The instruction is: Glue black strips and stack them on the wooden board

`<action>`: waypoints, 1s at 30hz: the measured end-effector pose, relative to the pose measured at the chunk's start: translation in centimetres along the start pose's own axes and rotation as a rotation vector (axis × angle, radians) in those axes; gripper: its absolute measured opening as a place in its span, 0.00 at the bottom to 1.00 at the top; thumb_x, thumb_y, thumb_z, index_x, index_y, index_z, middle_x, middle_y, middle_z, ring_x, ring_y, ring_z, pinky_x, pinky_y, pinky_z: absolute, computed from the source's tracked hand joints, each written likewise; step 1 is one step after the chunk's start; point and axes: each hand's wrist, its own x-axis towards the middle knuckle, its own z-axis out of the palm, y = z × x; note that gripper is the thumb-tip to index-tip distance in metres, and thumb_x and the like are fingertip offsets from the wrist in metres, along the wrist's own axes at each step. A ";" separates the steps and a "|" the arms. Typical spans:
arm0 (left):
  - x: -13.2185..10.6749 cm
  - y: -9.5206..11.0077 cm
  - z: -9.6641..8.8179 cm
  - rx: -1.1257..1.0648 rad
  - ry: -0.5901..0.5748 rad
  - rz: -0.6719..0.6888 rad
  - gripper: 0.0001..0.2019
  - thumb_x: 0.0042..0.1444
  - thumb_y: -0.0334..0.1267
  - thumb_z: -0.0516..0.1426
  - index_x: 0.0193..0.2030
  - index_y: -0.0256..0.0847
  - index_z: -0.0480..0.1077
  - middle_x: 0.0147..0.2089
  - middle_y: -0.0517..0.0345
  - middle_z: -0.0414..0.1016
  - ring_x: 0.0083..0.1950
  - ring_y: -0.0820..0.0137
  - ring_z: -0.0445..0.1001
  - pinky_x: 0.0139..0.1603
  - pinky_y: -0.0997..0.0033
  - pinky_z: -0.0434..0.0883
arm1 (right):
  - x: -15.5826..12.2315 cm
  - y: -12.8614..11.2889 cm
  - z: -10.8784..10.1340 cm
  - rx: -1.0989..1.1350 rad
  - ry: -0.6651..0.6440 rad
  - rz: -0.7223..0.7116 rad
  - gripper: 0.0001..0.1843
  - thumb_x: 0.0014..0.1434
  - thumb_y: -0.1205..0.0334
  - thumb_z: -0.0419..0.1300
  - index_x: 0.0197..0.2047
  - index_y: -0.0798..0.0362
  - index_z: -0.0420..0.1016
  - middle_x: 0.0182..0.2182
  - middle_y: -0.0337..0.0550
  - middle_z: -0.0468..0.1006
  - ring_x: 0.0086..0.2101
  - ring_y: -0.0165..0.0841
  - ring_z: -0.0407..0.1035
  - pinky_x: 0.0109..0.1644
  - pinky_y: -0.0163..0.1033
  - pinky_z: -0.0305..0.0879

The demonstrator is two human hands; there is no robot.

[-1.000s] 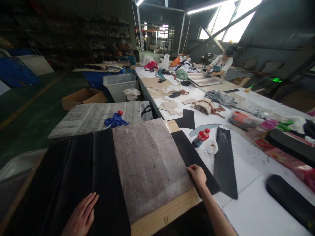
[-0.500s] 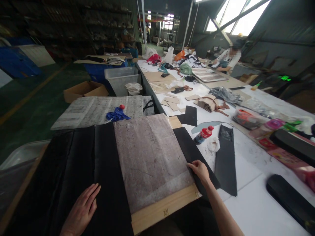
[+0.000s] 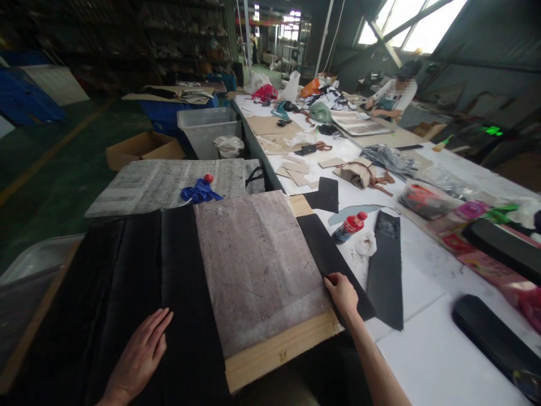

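Note:
My left hand (image 3: 141,352) lies flat on black sheet material (image 3: 181,270), fingers stretched out together. To its right is a worn grey-brown sheet (image 3: 257,270) on a pale wooden board (image 3: 283,354). My right hand (image 3: 343,294) is at the right edge of that sheet, over the near part of a black strip (image 3: 323,248). Its fingers are curled closed, with the fingertips at the seam between sheet and strip. Whatever they pinch there is hidden.
A red-capped bottle (image 3: 350,227) and crumpled white tissue (image 3: 366,243) stand beyond my right hand, beside another black piece (image 3: 385,276). Blue cloth (image 3: 200,192) lies on a streaked board at left. Grey bins (image 3: 209,127) stand behind. A person (image 3: 397,96) sits at the table's far right.
The view has shifted slightly. My right hand's fingers look more curled at the sheet's edge. My left hand stays flat in nearly the same place.

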 end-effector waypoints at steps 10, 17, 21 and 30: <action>0.3 0.4 -0.5 -0.029 0.009 -0.006 0.29 0.66 0.37 0.47 0.73 0.47 0.49 0.65 0.47 0.65 0.64 0.53 0.68 0.65 0.44 0.68 | 0.3 0.5 -0.1 0.060 -0.049 -0.008 0.11 0.58 0.52 0.59 0.35 0.49 0.79 0.34 0.42 0.82 0.36 0.38 0.75 0.32 0.37 0.58; 0.5 0.7 -0.8 -0.024 0.002 -0.017 0.29 0.66 0.36 0.47 0.73 0.48 0.48 0.66 0.47 0.65 0.64 0.53 0.68 0.65 0.44 0.68 | 0.8 1.4 0.5 0.147 -0.081 0.018 0.12 0.56 0.52 0.59 0.32 0.51 0.79 0.26 0.40 0.81 0.29 0.35 0.75 0.29 0.36 0.59; 0.4 0.6 -0.7 -0.021 -0.007 -0.021 0.29 0.67 0.36 0.47 0.74 0.48 0.47 0.66 0.47 0.64 0.65 0.52 0.68 0.65 0.43 0.67 | 0.3 1.0 0.5 0.087 -0.011 0.016 0.13 0.57 0.53 0.60 0.41 0.50 0.78 0.36 0.44 0.83 0.39 0.39 0.76 0.33 0.36 0.61; 0.6 0.8 -0.8 -0.026 -0.011 -0.033 0.30 0.67 0.36 0.46 0.74 0.50 0.45 0.66 0.47 0.64 0.65 0.53 0.67 0.66 0.42 0.67 | 0.0 0.4 -0.1 0.003 -0.010 -0.021 0.12 0.60 0.53 0.58 0.39 0.48 0.79 0.39 0.43 0.82 0.40 0.40 0.76 0.35 0.38 0.60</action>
